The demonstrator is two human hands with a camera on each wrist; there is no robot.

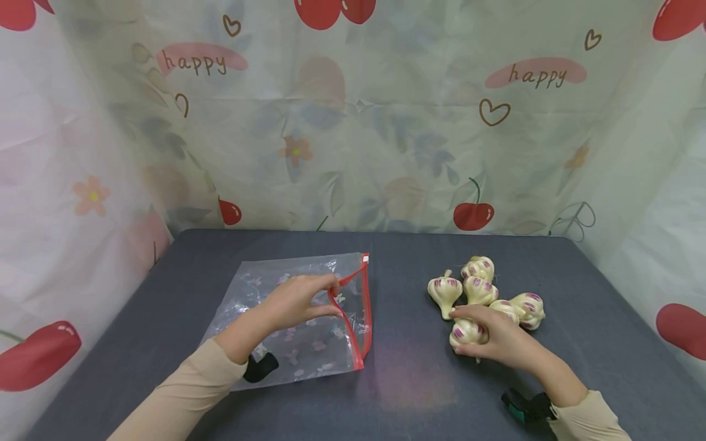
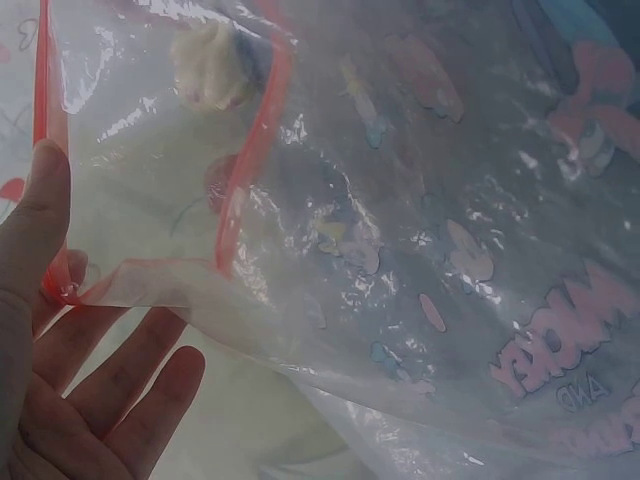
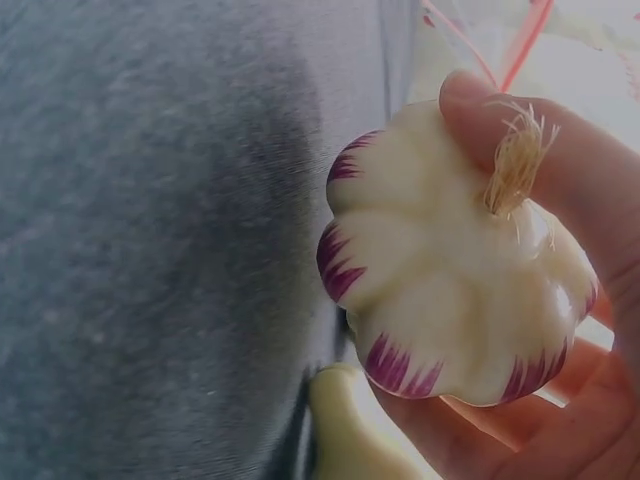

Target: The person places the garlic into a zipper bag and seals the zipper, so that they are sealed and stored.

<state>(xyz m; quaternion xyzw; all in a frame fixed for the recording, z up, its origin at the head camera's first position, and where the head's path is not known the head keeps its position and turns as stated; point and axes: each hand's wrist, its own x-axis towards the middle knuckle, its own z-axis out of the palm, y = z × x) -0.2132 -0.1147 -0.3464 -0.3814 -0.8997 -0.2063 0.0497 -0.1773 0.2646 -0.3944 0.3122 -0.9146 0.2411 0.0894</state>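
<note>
A clear zip bag with red edging and printed figures lies on the left of the table. My left hand pinches the red rim near the bag's mouth, which gapes toward the right; the left wrist view shows thumb and fingers on that rim. On the right, my right hand holds a garlic bulb, thumb and fingers around its sides. Close up, the bulb has purple streaks and a tuft of dry roots. Just beyond the hand, several more garlic bulbs sit in a cluster.
The dark grey table runs back to a printed curtain, which also hangs at both sides. A thin tied cord hangs by the back right corner. Black straps are on both wrists.
</note>
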